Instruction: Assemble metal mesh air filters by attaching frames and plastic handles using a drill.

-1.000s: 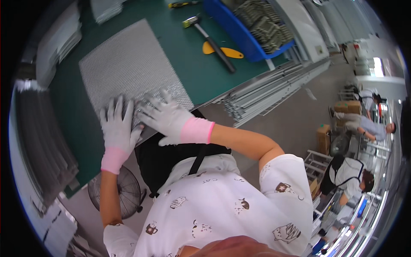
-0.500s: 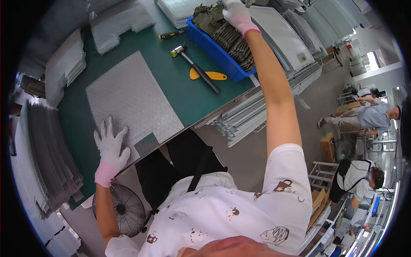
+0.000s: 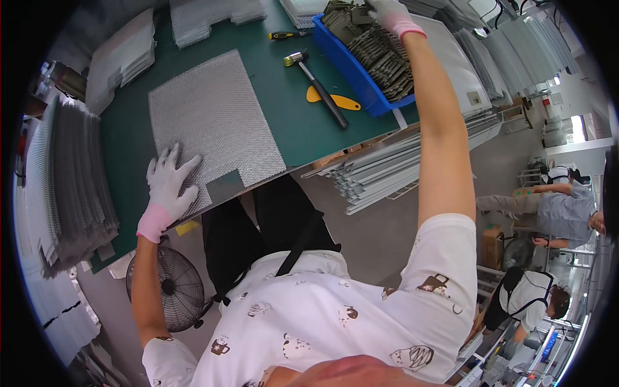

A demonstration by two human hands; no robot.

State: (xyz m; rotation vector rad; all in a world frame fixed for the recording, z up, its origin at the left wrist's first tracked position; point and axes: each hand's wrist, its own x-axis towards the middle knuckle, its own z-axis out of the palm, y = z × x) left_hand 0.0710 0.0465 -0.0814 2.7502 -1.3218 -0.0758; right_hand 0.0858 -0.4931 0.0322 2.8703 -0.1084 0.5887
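Note:
A grey metal mesh sheet [image 3: 216, 113], with a notch in its near edge, lies flat on the green worktable. My left hand [image 3: 169, 184], in a white glove with a pink cuff, rests on the sheet's near left corner, fingers spread. Far off at the top, my gloved right hand [image 3: 390, 16] is over a blue bin [image 3: 351, 68]. Flat olive-brown plastic pieces [image 3: 380, 58] fill that bin in rows. The right fingers are partly cut off by the picture's upper edge, so whether they grip a piece is hidden.
A hammer [image 3: 322, 93], a yellow scraper [image 3: 348, 103] and a screwdriver [image 3: 287, 35] lie left of the bin. Mesh stacks [image 3: 74, 187] line the left side. Long pale strips [image 3: 380, 171] lie below the table's right edge. A floor fan [image 3: 169, 287] stands below; other people are at right.
The view has shifted, so the table appears higher and farther right. My left hand stays on the mesh sheet's corner, and my right hand remains at the bin.

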